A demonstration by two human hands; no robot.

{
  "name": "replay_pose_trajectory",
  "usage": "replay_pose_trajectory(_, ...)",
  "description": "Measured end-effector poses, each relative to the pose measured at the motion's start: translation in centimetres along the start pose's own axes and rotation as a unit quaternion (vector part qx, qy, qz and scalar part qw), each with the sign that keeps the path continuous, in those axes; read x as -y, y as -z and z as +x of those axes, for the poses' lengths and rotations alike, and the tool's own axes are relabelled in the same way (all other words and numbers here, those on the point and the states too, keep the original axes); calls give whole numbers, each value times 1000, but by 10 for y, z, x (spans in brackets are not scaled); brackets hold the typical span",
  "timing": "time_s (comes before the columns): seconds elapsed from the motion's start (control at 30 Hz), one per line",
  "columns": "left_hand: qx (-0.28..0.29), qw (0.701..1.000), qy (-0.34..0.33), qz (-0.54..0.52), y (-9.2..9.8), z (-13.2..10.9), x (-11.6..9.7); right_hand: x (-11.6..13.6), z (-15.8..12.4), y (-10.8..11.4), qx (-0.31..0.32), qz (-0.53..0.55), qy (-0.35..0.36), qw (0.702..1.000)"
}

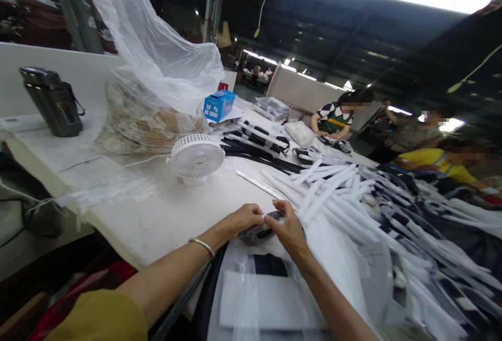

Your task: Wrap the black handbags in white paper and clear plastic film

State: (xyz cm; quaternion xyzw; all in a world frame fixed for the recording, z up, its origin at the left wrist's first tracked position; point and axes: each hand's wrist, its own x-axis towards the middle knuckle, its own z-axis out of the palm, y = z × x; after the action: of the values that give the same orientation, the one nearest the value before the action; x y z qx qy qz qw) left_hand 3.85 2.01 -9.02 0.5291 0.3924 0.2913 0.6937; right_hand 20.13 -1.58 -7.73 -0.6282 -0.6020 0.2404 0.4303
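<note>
My left hand [243, 219] and my right hand [288, 228] meet at the table's near edge, both pinched on a small dark item in clear plastic [259, 232]. A bracelet sits on my left wrist. Just below my hands lies a clear bag [270, 299] holding folded white and black fabric. To the right spreads a heap of white rolled strips [333, 189] and black-and-white fabric pieces.
A small white fan [196, 158] stands on the white table [129, 194], a big plastic bag of brown goods [149, 116] behind it, a blue box [218, 104] and a dark flask [53, 101] farther off. Three people work at the far right.
</note>
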Motion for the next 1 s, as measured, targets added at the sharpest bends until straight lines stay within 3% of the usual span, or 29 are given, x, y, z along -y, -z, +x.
replay_pose_trajectory(0.2,-16,999,-8,38,-1,4,5,12,5,-2,57,27,-59,996)
replay_pose_trajectory(0.37,-5,998,-28,52,2,7,9,20,4,-6,42,4,-81,996)
replay_pose_trajectory(0.6,6,999,-16,37,7,20,16,23,8,-7,8,-76,20,997)
replay_pose_trajectory(0.87,14,1000,-5,-8,4,19,14,23,6,6,102,-155,79,979)
replay_pose_trajectory(1.0,18,1000,-5,-14,6,27,23,24,9,13,155,-233,127,952)
